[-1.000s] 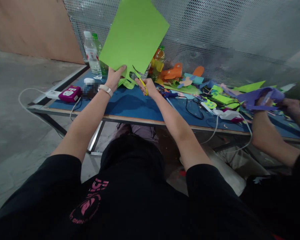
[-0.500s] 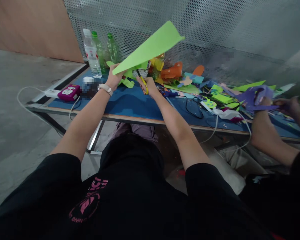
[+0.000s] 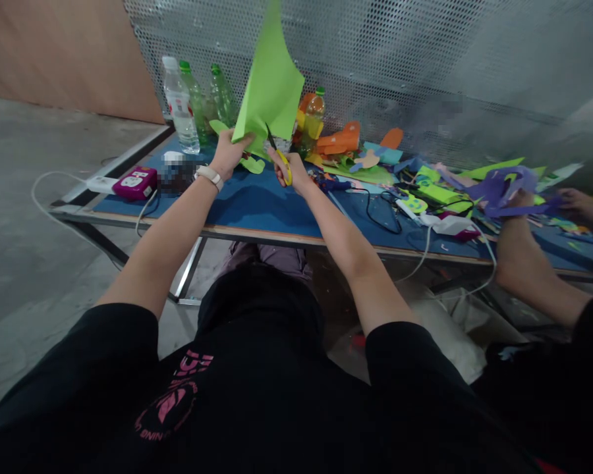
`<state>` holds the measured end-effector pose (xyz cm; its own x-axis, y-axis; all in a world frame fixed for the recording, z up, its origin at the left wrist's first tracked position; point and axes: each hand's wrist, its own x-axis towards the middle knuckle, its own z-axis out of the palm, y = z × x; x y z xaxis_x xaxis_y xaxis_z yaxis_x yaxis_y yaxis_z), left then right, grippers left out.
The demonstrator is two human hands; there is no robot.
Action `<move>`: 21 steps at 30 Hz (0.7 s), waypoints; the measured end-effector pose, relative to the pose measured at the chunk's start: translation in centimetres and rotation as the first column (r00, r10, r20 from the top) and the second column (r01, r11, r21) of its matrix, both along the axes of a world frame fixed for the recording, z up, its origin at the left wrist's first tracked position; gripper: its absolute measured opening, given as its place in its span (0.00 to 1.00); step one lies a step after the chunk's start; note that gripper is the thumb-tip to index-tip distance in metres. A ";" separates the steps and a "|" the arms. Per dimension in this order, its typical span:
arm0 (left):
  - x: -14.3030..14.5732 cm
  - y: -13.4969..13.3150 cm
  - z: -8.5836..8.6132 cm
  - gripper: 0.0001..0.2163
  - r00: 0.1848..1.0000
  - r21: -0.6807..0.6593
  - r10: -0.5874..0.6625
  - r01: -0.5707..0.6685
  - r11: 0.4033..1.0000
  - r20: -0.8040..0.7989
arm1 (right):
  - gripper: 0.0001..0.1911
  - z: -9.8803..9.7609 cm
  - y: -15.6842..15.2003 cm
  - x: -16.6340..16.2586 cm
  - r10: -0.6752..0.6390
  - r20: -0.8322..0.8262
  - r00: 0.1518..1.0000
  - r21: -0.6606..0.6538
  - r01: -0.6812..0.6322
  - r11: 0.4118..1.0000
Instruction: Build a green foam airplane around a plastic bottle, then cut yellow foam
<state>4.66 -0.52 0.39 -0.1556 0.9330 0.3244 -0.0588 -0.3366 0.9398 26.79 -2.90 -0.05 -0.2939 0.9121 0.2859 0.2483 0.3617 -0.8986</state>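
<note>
- The left grip (image 3: 227, 153) was closed on the lower-left part of a bright green paper sheet (image 3: 271, 85), pinching it between thumb and fingers; the sheet rose above that grip, bent along its length, its top reaching the upper edge of view.
- The right grip (image 3: 287, 170) was wrapped around the yellow handles of a pair of scissors (image 3: 271, 137); their dark blades pointed up and leftward from it, in front of the sheet's lower part; I could not tell whether they touched the paper.
- A white wristband (image 3: 208, 175) circled the wrist below the left grip; green paper scraps (image 3: 252, 164) lay on the blue table (image 3: 271, 204) between the two grips.
- Left of the left grip stood a white-capped clear bottle (image 3: 181, 108) with two green bottles (image 3: 194, 92) beside it; a magenta box (image 3: 136, 184) with a white cable lay farther left and nearer the table's front edge.
- Just behind the right grip stood a green-capped clear bottle (image 3: 313, 118); to its right lay an orange paper piece (image 3: 340, 139) and a heap of coloured cuttings (image 3: 429, 187).
- Well to the right of both grips, a co-worker's hand (image 3: 580, 204) was at a purple paper piece (image 3: 508, 191), somewhat blurred.
</note>
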 end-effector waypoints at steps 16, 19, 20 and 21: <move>0.5 0.8 -1.1 0.07 0.998 0.082 0.047 -0.051 0.995 0.052 | 0.45 0.4 -1.2 -1.4 -0.032 -0.042 0.999 0.015 0.033 0.999; 0.7 0.6 -1.1 0.12 0.995 0.087 0.007 -0.016 0.996 0.099 | 0.44 0.2 -0.8 -1.6 -0.039 -0.023 0.999 0.009 0.039 0.999; 0.8 0.6 -1.1 0.15 0.993 0.087 -0.010 0.000 0.996 0.114 | 0.44 0.0 -0.6 -1.7 -0.039 -0.016 0.999 0.010 0.039 0.999; 0.9 0.6 -1.2 0.17 0.992 0.086 -0.020 0.008 0.996 0.128 | 0.45 -0.2 -0.4 -1.7 -0.037 -0.016 0.999 0.016 0.038 0.999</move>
